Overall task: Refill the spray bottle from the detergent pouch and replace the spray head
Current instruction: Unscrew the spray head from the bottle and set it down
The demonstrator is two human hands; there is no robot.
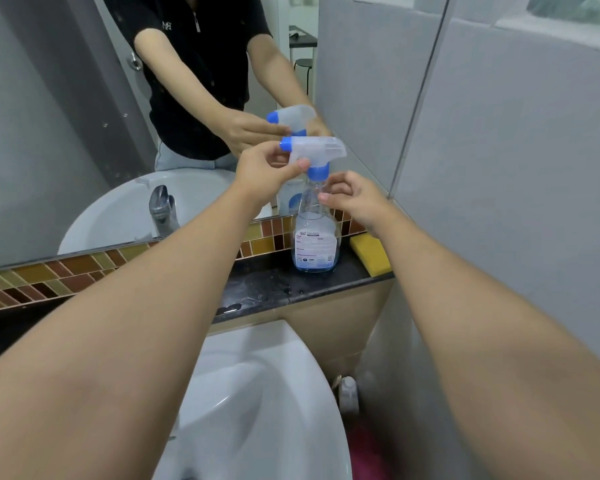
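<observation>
A clear spray bottle [316, 237] with a white label and a little blue liquid at the bottom stands upright on the dark stone ledge [257, 289]. Its white spray head [317, 150], with blue nozzle and blue collar, sits on the bottle's neck. My left hand [267, 171] pinches the spray head at the trigger, thumb near the collar. My right hand [355, 197] is beside the bottle's neck, fingers curled, its fingertips touching the neck. No detergent pouch is in view.
A yellow sponge [371, 254] lies on the ledge right of the bottle. A white basin [267, 393] sits below the ledge. The mirror [66, 133] behind reflects the tap, the basin and a person. Grey tiled wall [499, 150] closes the right side.
</observation>
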